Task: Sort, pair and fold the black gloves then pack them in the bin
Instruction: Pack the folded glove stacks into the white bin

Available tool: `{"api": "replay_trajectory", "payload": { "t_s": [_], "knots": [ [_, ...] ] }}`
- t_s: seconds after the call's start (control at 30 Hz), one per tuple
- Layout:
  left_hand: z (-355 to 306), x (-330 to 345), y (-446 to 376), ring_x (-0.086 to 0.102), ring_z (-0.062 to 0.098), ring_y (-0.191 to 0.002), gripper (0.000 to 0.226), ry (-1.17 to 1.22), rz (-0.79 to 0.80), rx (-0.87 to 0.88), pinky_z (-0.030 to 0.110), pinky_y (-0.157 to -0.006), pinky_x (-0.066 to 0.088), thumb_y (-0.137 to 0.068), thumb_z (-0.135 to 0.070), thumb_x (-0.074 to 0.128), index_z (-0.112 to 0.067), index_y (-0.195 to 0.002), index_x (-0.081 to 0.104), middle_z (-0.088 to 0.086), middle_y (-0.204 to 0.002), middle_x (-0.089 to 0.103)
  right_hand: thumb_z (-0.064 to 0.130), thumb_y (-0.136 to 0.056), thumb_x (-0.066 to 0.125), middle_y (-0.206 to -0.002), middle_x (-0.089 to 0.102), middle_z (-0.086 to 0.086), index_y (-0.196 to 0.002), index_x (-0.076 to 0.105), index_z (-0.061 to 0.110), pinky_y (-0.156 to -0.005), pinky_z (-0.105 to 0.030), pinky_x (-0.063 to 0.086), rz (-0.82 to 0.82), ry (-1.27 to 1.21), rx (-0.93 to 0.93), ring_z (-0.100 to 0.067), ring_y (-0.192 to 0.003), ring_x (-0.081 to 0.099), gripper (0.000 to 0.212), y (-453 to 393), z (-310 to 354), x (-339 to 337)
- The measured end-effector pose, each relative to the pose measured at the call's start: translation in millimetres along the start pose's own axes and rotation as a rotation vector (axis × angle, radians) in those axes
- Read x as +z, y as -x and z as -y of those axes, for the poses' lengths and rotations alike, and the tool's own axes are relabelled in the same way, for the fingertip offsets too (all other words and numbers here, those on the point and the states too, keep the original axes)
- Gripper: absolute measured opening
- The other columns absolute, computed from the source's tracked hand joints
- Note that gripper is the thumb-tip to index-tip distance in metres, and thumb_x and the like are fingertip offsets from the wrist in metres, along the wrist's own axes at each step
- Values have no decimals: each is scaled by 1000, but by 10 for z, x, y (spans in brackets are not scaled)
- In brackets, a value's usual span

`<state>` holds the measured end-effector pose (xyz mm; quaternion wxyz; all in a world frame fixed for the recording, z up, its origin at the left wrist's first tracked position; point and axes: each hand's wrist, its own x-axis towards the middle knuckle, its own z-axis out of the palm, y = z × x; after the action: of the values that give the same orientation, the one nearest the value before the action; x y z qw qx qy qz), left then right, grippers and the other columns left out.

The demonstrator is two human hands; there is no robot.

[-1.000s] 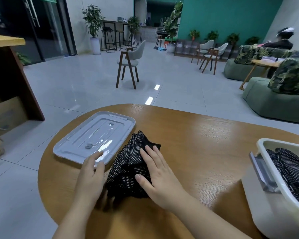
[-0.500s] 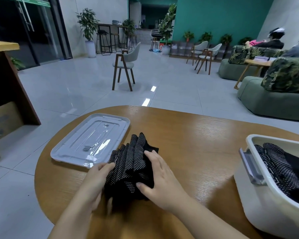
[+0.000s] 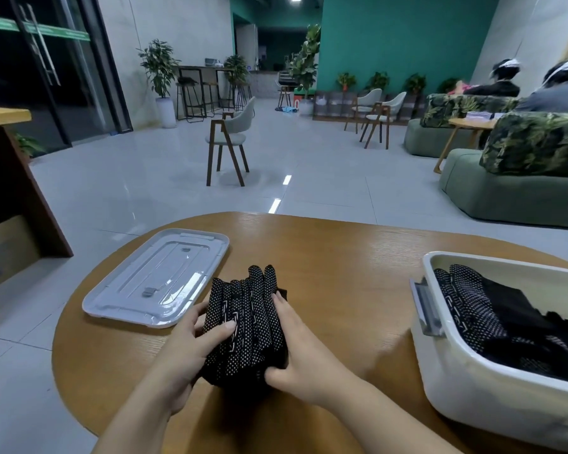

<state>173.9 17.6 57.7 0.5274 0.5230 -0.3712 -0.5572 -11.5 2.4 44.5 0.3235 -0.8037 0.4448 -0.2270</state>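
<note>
A folded bundle of black gloves with white dots (image 3: pixel 248 326) stands on the round wooden table (image 3: pixel 341 273), fingertips pointing up and away. My left hand (image 3: pixel 191 352) grips its left side, thumb across the front. My right hand (image 3: pixel 295 348) grips its right side, thumb tucked under the lower edge. A white bin (image 3: pixel 492 385) at the right edge of the table holds more black dotted gloves (image 3: pixel 492 319).
The bin's grey lid (image 3: pixel 154 283) lies flat on the table just left of the bundle. Beyond the table are a tiled floor, a chair (image 3: pixel 230 142), green sofas (image 3: pixel 512 188) and seated people at the far right.
Both hands went from lying flat on the gloves to gripping the bundle from both sides. The bundle has been gathered tighter and raised upright.
</note>
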Motion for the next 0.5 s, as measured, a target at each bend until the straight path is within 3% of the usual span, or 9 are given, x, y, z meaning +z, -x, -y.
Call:
{"api": "replay_trajectory", "payload": {
  "t_s": [0.07, 0.13, 0.17, 0.23, 0.3, 0.37, 0.5],
  "knots": [
    [-62, 73, -14, 68, 31, -83, 29, -66, -6, -6, 28, -58, 55, -91, -11, 57, -17, -119, 55, 9, -93, 71, 23, -76, 59, -157, -11, 17, -147, -11, 37, -119, -28, 7, -15, 6, -12, 6, -141, -13, 100, 60, 21, -37],
    [-106, 36, 0, 63, 26, -69, 27, -59, 17, 18, 17, -48, 49, -99, -10, 42, -3, -120, 57, 9, -67, 69, 23, -78, 57, -155, -13, 20, -142, -15, 42, -120, -28, 4, -57, 8, -37, 8, -139, -17, 98, 120, 86, -116],
    [-168, 65, 7, 63, 20, -63, 29, -35, 7, 37, 16, -45, 47, -100, -10, 38, -1, -120, 58, 12, -66, 66, 22, -80, 57, -155, -14, 22, -140, -17, 44, -119, -27, 3, -83, 7, -53, 9, -138, -18, 97, 148, 134, -176],
    [-321, 231, 71, 68, 13, -68, 25, -21, -23, 93, 24, -53, 52, -100, -16, 40, -10, -116, 59, 15, -81, 67, 21, -83, 58, -153, -17, 25, -138, -18, 45, -119, -27, 0, -125, 20, -89, 10, -137, -21, 97, 198, 247, -335],
    [-467, 436, 227, 68, 14, -68, 16, 26, -43, 191, 30, -49, 52, -97, -23, 47, -19, -106, 59, 7, -85, 70, 21, -84, 58, -150, -18, 29, -140, -18, 43, -119, -29, 0, -172, 47, -123, 11, -136, -23, 96, 243, 357, -528],
    [-622, 624, 335, 66, 14, -60, 13, 62, -29, 288, 28, -41, 48, -94, -25, 50, -18, -102, 57, 5, -82, 68, 21, -85, 57, -145, -20, 35, -139, -18, 43, -119, -28, 0, -233, 69, -157, 12, -135, -23, 95, 298, 439, -740],
    [-936, 1088, 345, 62, 16, -59, 9, 101, 50, 355, 29, -39, 47, -95, -22, 49, -15, -98, 54, 8, -84, 64, 21, -85, 58, -141, -24, 39, -136, -18, 45, -119, -28, 0, -375, 139, -194, 10, -136, -21, 94, 500, 503, -1206]
  ]
}}
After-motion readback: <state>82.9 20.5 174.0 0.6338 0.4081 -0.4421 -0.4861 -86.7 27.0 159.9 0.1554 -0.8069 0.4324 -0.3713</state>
